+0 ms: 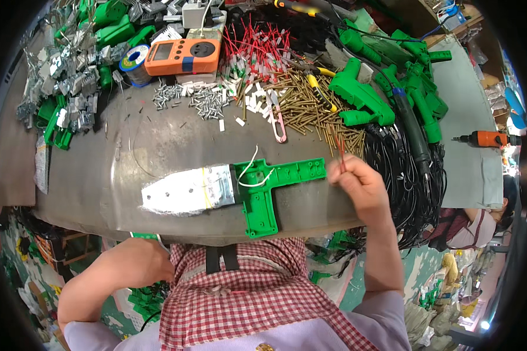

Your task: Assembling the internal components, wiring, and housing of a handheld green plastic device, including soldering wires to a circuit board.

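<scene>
White wire (250,185) sits in our still-uncovered green shell (260,215); beside it our right hand (362,188) pinches red wire (342,153), left hand (141,261) unclear.

This is an assembly workshop. Heaped green plastic gun-shaped housings (360,90), loose silver metal screws (209,105) and an orange boxy meter (181,51) crowd the scuffed grey worktop (120,143).
</scene>
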Motion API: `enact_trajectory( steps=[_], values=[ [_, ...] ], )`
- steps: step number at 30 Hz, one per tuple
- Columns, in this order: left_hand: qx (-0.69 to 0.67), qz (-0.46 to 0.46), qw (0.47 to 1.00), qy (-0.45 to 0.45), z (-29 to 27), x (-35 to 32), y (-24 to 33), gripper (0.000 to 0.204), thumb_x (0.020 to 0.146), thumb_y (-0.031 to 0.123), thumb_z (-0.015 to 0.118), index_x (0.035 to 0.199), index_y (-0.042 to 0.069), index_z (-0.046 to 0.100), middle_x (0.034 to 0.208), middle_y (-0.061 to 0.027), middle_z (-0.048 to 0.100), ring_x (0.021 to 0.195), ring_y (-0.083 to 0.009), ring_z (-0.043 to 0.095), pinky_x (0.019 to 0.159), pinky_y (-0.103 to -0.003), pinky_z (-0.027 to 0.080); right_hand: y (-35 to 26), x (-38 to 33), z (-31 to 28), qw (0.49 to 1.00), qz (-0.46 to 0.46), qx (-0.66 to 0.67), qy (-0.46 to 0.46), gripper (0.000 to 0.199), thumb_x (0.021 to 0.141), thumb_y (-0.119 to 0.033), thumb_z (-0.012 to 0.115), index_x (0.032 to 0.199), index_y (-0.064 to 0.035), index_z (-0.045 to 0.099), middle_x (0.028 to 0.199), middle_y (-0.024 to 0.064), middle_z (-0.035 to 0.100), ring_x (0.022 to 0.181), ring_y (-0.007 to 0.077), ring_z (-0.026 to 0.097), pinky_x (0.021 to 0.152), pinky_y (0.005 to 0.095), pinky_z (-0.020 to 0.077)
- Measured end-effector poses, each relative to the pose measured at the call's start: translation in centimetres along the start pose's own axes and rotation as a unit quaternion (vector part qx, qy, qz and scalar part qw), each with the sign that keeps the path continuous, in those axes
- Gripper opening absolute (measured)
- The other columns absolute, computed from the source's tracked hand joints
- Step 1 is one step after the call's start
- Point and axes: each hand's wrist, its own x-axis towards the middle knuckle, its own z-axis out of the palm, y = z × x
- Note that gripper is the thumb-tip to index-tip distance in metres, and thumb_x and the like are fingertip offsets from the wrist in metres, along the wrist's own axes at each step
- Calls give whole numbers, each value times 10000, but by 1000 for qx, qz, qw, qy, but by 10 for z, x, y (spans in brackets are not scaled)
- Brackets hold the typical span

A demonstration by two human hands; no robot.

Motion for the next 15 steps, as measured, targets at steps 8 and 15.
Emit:
enact_trajectory(
  steps=[8, 15],
  values=[
    [33, 1, 831, 555, -50, 79, 30, 420, 677, 256, 783, 1001, 57, 602, 1028, -124, 565, 951, -336, 550, 781, -437, 454, -17, 41, 39, 867, 267, 420, -22, 116, 889, -70, 629, 980, 2, 631, 842, 0, 617, 737, 50, 544, 670, 205, 443],
    [-18, -20, 838, 545, -37, 131, 15, 294, 729, 163, 731, 937, 25, 576, 1016, -108, 553, 970, -301, 530, 823, -401, 421, -25, 48, 48, 962, 216, 162, -45, 117, 812, -35, 680, 925, -24, 654, 820, 29, 621, 697, 86, 580, 610, 266, 468]
  ],
)
